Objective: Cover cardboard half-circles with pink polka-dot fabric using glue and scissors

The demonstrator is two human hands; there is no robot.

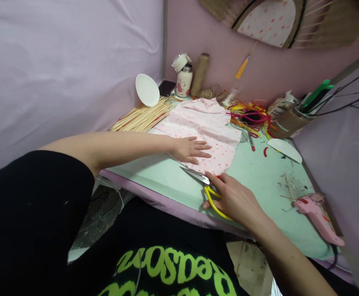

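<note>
A pink cloth with small red dots [207, 123] lies spread on the pale green table top [259, 176]. My left hand [190, 149] rests flat on the cloth's near edge, fingers stretched out. My right hand [235, 198] grips yellow-handled scissors [204, 185] just in front of the cloth. The metal blades point left, toward the cloth's near edge below my left hand.
A bundle of thin wooden sticks [144, 117] lies at the back left beside a white disc [148, 90]. A bottle [184, 80], twine spool [200, 72] and coloured pipe cleaners [249, 115] line the back. A pink glue gun [316, 218] lies at the right.
</note>
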